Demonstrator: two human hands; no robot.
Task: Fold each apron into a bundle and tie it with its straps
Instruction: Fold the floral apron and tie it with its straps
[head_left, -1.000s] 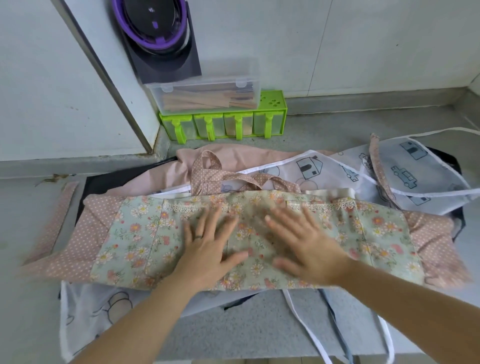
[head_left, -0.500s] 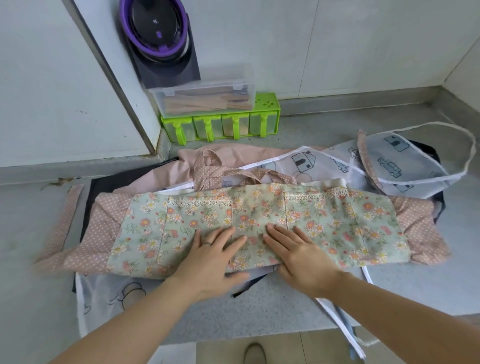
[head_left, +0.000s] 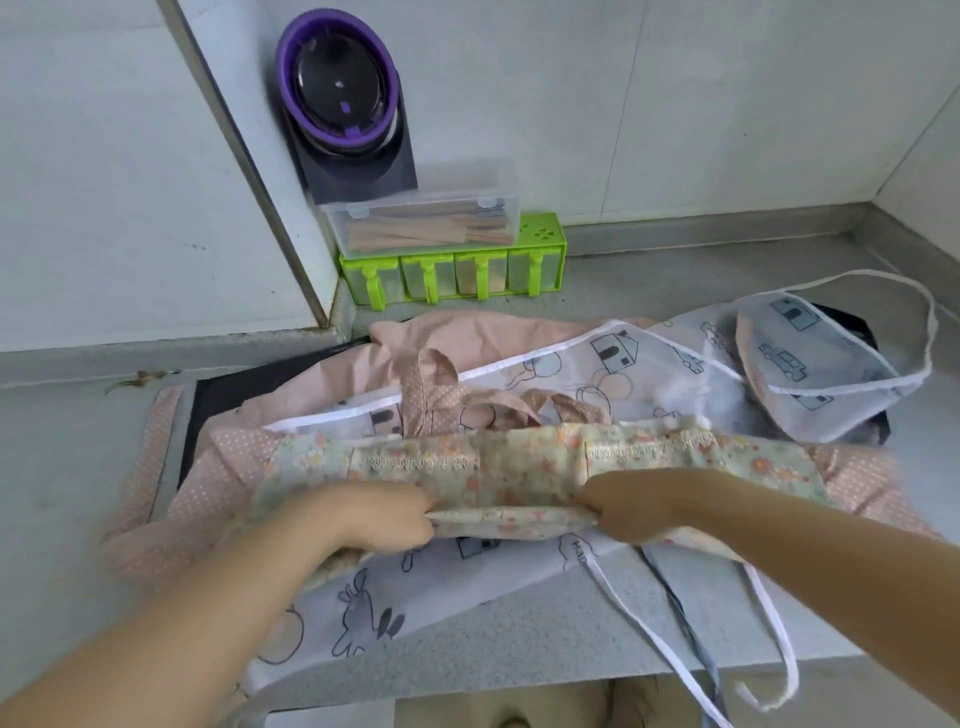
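Grey counter (head_left: 545, 639) by the wall (head_left: 675, 130) carries a heap of aprons (head_left: 613, 364), the floral apron (head_left: 524, 470) on top at the near edge. My left hand (head_left: 376, 514) and right hand (head_left: 641, 506) each pinch its near fold. It's light, limp cloth, I judge, best held at that doubled edge.

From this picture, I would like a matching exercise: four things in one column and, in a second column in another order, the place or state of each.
1. floral apron
2. clear box
3. green rack
4. white strap

A. hangs over the front edge of the counter
B. gripped by the left hand and the right hand
C. sits on top of the green rack
D. stands at the back of the counter

Pairs: 1-B, 2-C, 3-D, 4-A
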